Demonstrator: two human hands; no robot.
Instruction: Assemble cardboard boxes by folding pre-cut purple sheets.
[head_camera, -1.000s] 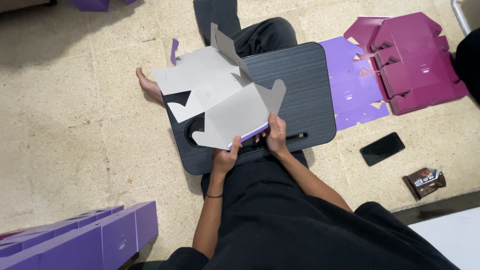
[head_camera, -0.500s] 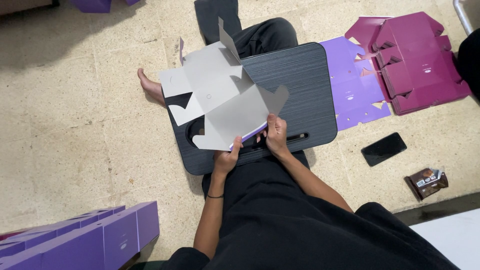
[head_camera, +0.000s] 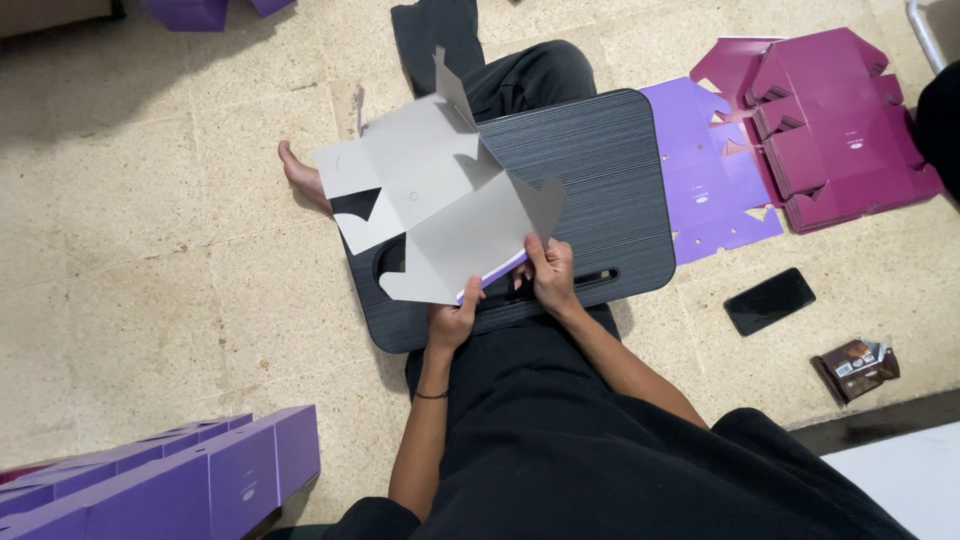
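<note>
The flat cardboard box blank (head_camera: 440, 210), grey on the side turned upward and purple on the thin edge showing near the hands, is being held above the dark lap tray (head_camera: 600, 180), which is serving here as the tabletop. The blank is being kept tilted, and its long axis is running from the near lower edge away and to the left, toward the bare foot (head_camera: 300, 175), so nearly all of the sheet is lying beyond and to the left of the grip. It is being pinched only along its near edge: the left hand (head_camera: 455, 322) is closed on the lower corner, with the thumb on top, and the right hand (head_camera: 548, 275) is closed on the same edge a little further to the right, fingers wrapped over the fold. The two hands are being kept close together, just beside one another, and the left one is nearer to the bulk of the sheet. Several flaps are standing up from the far end. On the floor to the right, flat purple blanks (head_camera: 705, 170) and a stack of magenta blanks (head_camera: 840, 130) are lying, with a black phone (head_camera: 768, 300) and a brown snack wrapper (head_camera: 855, 368) nearer. Folded purple boxes (head_camera: 200, 480) are being kept at the lower left.
</note>
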